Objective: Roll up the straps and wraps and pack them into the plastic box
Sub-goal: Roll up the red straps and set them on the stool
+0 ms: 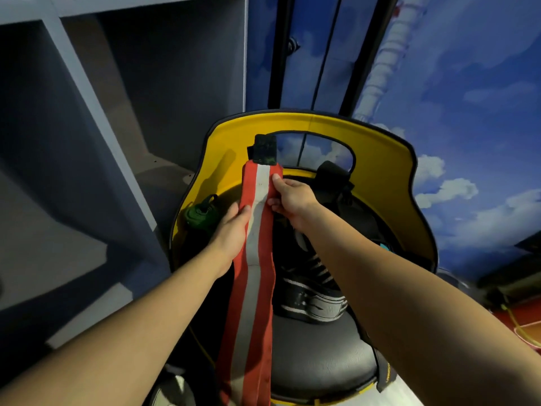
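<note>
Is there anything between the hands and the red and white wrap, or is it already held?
Nothing stands between them. The left hand and the right hand both already grip the red and white wrap near its top, below the black end tab. The plastic box is not in view.

A red wrap (255,259) with a white centre stripe and black end tab hangs before a yellow-backed, black-seated chair (380,159), blue cloud-patterned wall (468,112) at two o'clock.
</note>
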The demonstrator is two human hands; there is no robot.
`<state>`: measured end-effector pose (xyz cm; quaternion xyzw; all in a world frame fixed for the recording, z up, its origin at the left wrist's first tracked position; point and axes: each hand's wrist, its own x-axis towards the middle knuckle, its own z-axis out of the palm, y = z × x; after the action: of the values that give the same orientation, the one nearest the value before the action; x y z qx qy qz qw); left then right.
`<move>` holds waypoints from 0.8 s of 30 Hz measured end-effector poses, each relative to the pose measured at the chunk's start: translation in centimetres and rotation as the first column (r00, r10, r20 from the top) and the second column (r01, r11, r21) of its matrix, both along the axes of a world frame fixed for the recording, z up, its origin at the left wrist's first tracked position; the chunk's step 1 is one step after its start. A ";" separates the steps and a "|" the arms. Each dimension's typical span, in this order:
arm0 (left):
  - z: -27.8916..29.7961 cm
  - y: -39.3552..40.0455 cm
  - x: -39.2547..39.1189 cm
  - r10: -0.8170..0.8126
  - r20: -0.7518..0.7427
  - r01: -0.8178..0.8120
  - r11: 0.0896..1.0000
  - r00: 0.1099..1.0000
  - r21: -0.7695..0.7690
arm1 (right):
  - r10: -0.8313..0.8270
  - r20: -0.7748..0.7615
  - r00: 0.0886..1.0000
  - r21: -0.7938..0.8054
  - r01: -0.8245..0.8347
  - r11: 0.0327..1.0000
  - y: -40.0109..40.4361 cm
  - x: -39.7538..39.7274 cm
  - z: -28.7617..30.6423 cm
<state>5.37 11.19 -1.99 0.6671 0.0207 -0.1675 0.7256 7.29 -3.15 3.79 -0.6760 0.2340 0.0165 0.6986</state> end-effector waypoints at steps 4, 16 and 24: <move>-0.9 -0.5 0.0 0.057 -0.025 -0.057 0.998 0.998 0.022 | -0.036 -0.017 0.999 0.046 0.037 0.998 -0.1 1.9 -0.4; -2.4 -0.7 0.4 0.084 -0.124 -0.066 0.988 0.989 0.143 | 0.083 -0.080 0.993 0.223 -0.063 0.973 -0.3 3.0 -0.2; -1.8 -0.7 0.2 0.051 -0.168 -0.043 0.998 0.984 0.053 | 0.201 -0.114 0.973 -0.036 -0.206 0.978 -1.8 0.3 0.6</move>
<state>5.54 10.51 -3.74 0.6673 0.1020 -0.2058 0.7085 7.55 -4.95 4.36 -0.7109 0.2019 0.1197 0.6629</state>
